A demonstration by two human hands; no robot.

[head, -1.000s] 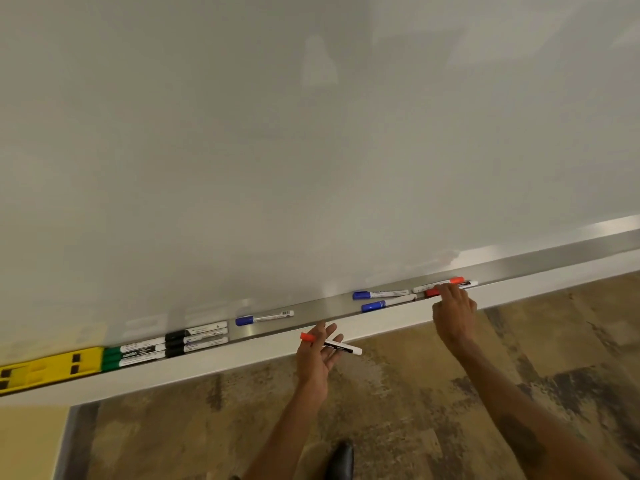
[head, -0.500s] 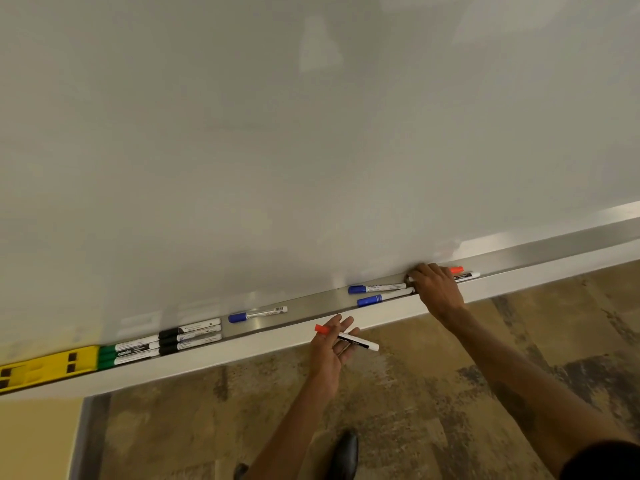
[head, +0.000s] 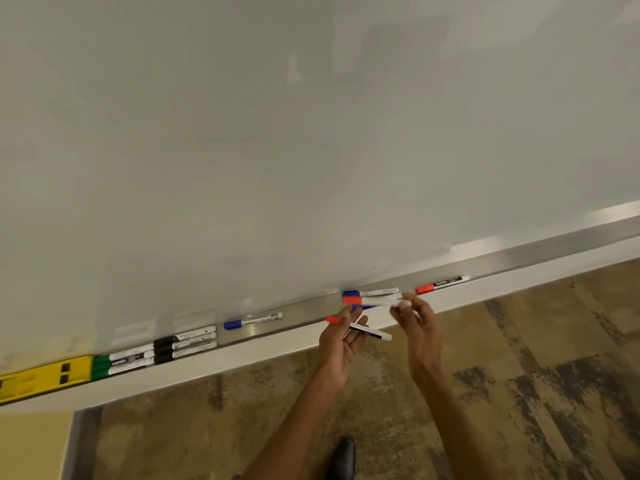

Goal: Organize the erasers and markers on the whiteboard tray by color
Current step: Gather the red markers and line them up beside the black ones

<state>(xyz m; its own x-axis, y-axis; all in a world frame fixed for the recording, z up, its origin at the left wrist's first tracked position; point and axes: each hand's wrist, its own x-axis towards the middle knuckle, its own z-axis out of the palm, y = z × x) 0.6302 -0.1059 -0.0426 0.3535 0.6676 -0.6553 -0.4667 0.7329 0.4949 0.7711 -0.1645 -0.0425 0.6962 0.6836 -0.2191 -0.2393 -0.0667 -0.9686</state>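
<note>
Left hand [head: 341,344], fingers half open, holds red marker [head: 360,330] across them. Right hand [head: 419,327] pinches second red marker [head: 360,301] by its tail. It runs lengthwise along counter [head: 304,315], cap pointing left, just above left fingertips. Third red marker [head: 443,284] lies on counter, nearer right hand.

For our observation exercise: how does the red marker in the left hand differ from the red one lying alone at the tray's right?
The held red marker is in the left hand, off the tray; the tray red marker rests on it, untouched. The held one slopes down rightward; the tray one slopes up. Both have red caps at the left end and white barrels.
</note>
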